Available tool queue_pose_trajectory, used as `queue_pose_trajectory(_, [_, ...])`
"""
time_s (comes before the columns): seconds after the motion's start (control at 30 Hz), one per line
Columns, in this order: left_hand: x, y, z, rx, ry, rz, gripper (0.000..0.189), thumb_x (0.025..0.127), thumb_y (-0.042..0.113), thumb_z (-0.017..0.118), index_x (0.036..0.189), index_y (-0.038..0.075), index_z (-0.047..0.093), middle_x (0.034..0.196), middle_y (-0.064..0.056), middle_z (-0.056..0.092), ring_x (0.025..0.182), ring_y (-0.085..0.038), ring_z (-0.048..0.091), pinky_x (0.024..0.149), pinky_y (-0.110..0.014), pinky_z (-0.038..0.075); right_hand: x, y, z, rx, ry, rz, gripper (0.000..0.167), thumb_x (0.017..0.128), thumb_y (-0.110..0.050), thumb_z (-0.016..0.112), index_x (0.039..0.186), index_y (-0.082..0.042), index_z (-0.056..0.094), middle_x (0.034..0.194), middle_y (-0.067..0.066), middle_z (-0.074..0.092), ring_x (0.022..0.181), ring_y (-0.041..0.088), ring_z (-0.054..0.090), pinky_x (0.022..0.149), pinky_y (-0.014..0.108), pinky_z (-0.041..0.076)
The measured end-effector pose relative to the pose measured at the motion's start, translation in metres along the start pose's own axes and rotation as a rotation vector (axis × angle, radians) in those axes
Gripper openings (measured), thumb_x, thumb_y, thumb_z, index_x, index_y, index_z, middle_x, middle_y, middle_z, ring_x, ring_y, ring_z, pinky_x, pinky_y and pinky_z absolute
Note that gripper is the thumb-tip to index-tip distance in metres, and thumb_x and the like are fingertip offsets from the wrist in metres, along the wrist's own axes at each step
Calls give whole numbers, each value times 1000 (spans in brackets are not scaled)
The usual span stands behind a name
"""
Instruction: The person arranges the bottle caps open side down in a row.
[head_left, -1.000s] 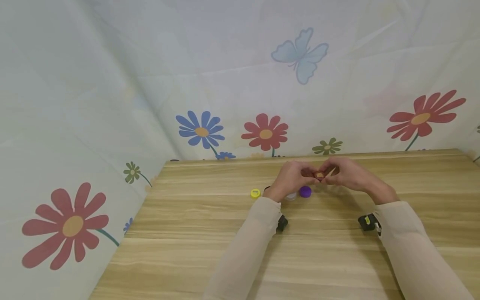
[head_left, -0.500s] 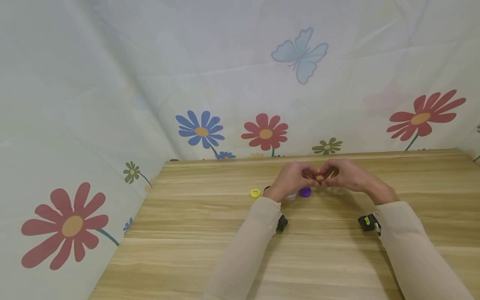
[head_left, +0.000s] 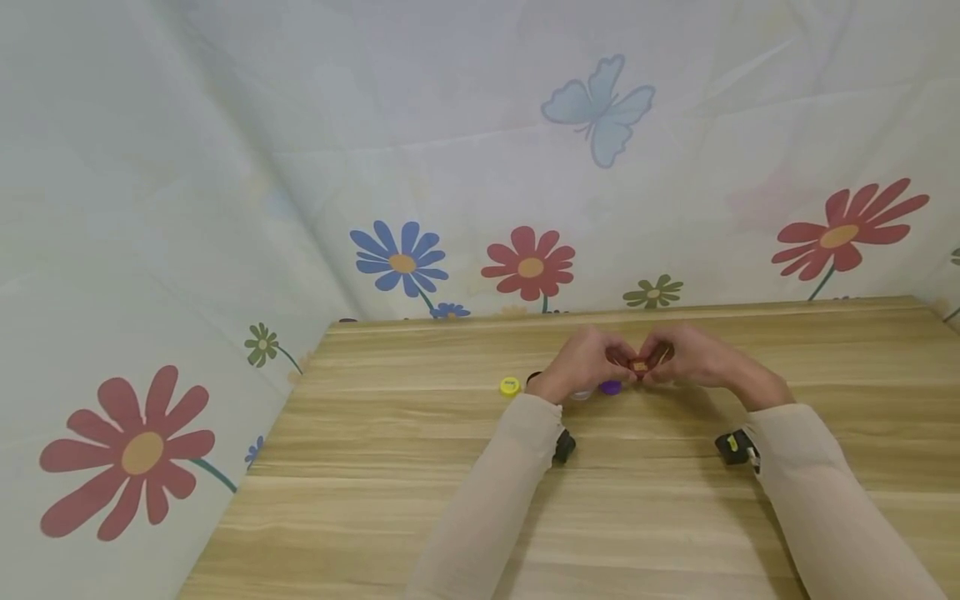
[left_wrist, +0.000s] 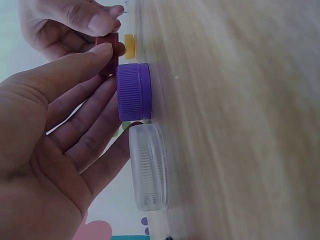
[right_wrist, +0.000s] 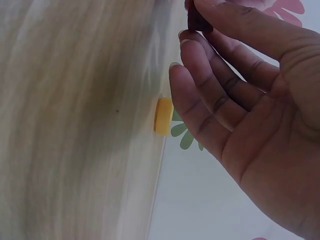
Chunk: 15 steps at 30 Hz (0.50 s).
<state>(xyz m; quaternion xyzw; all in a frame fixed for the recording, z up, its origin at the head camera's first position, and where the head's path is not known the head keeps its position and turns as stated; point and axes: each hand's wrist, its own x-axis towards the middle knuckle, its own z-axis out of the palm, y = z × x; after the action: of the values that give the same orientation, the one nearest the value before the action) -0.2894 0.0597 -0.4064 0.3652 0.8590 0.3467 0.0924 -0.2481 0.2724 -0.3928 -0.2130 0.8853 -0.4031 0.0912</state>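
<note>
Between both hands, a small dark red bottle cap (head_left: 639, 367) with a gold-coloured print on top is held over the table. My left hand (head_left: 588, 362) pinches it from the left with thumb and fingers. From the other side my right hand (head_left: 690, 354) pinches the same cap, its lower fingers loosely bent. Just under the left hand a ribbed purple cap (left_wrist: 132, 92) stands on the table, with a clear plastic cap (left_wrist: 147, 167) beside it. A yellow-orange cap (right_wrist: 163, 116) sits on the table near the right hand's fingers.
A bright yellow cap (head_left: 510, 386) lies left of the left wrist. Part of a black round thing (head_left: 533, 377) shows behind that wrist. The wooden table (head_left: 420, 467) ends at a flower-printed cloth (head_left: 450, 125) at the back and left.
Both hands have lowered slightly with the red cap, which has come down and nearer to me. The left hand now overlaps more of the purple cap in the head view.
</note>
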Motion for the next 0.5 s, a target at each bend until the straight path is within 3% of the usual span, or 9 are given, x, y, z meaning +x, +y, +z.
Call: queue_pose_trajectory(0.5, [1,3,4,137,-29,-29,20,90,18,88,108,11,84,95,7,79,83,2,65,77,-11,47,-1,1,4,-40,-7,30,24,86,1,85,103,6,70,95,7,75,89,21,69,73,27,56])
